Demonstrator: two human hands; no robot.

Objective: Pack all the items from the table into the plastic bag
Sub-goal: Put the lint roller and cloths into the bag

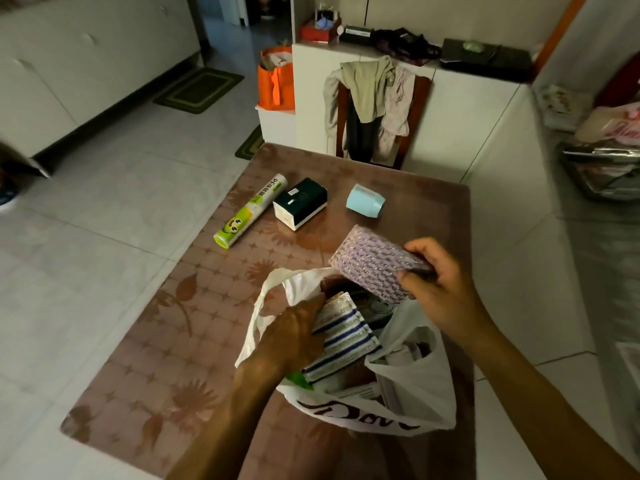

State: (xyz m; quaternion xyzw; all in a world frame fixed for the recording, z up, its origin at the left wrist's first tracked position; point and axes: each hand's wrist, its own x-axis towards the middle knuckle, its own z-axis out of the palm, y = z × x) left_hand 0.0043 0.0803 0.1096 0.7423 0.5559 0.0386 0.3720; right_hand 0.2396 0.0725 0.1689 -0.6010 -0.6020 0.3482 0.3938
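- Plastic bag (412,393), white with dark lettering, sits at the near right part of the bench (166,341), mouth open and already holding several things; most are too crumpled together to name.
- Left hand (294,337) is in the bag mouth, fingers curled on a blue-and-white striped cloth pad (343,341) that stands half out of the opening.
- Right hand (440,285) hangs just over the bag's far rim, thumb and fingers pinching a purple glittery scouring pad (370,265) by its near end; the pad is tilted and not yet inside.
- Judged progress: well past halfway. Two pads are going in now.
- Still lying on the bench, toward the far edge and well apart from the bag: a green-and-white cling film roll (251,211) nearest the left edge, a dark green tissue pack (300,203) just beside it, and a small pale blue carton (365,204) nearer the right edge.
- Likely snag: the striped pad fills much of the mouth, so the purple one may need it pushed down first. The long roll could be awkward in a full bag.
- Beyond the far edge: a chair draped with clothes (372,98). Nothing blocks the reach to the three items.
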